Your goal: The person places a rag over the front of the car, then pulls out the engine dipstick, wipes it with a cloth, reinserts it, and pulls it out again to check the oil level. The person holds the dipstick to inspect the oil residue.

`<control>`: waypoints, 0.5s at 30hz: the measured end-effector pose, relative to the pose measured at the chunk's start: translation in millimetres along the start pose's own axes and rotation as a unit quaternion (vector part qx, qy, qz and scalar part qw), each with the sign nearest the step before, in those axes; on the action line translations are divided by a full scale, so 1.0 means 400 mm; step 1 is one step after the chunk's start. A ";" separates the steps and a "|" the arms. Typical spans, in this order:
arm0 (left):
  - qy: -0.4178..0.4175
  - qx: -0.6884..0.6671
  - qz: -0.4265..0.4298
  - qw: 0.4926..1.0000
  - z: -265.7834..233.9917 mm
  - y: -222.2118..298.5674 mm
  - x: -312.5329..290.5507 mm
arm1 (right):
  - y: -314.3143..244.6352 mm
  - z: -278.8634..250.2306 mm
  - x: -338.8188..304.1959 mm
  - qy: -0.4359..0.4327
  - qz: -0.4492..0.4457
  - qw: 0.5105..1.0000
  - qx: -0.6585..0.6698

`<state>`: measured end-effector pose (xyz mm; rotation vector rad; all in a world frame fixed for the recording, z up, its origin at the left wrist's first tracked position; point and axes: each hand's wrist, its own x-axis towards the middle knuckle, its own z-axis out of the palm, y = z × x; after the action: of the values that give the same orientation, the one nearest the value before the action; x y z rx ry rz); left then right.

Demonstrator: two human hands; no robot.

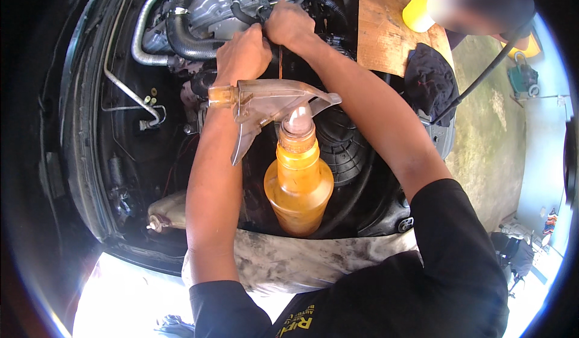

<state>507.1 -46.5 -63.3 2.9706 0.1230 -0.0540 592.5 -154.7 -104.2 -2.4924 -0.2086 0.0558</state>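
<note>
Engine (211, 12): hard edges, knuckle-scrape risk if a hand slips. Amber bottle (298, 187) stands between forearms (212, 187), seemingly upright; an elbow swing could tip it. Funnel-like piece (259, 100) perches over its mouth, looks top-heavy, probably falls first if bumped. Left hand (247, 54) and right hand (291, 23) bunch side by side, curled, at black hose (242, 14) on the engine; fingertips hidden, can't tell if clamped. Materials: silvery cast metal engine; glossy, round-shouldered plastic bottle; cloudy, wedge-shaped plastic funnel piece; bent, rubbery hose.
</note>
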 end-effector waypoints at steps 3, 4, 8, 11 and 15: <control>-0.006 -0.016 0.007 1.000 0.002 0.004 0.006 | 0.024 0.001 0.032 0.021 0.001 1.000 0.008; -0.005 -0.011 0.008 1.000 0.004 0.007 0.007 | 0.029 0.012 0.029 0.025 -0.009 1.000 0.003; -0.012 0.001 0.002 1.000 -0.002 -0.001 0.002 | 0.010 0.023 0.035 -0.002 -0.002 1.000 0.016; -0.012 -0.009 0.005 1.000 -0.001 0.002 -0.002 | 0.022 0.015 0.064 -0.010 0.028 0.999 0.043; -0.011 0.001 0.008 1.000 0.005 0.011 0.001 | 0.027 0.054 0.074 0.003 0.003 0.999 0.039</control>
<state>508.0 -51.0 -64.4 2.9717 0.0956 -0.0850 621.3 -145.8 -127.7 -2.4147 -0.1933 0.0582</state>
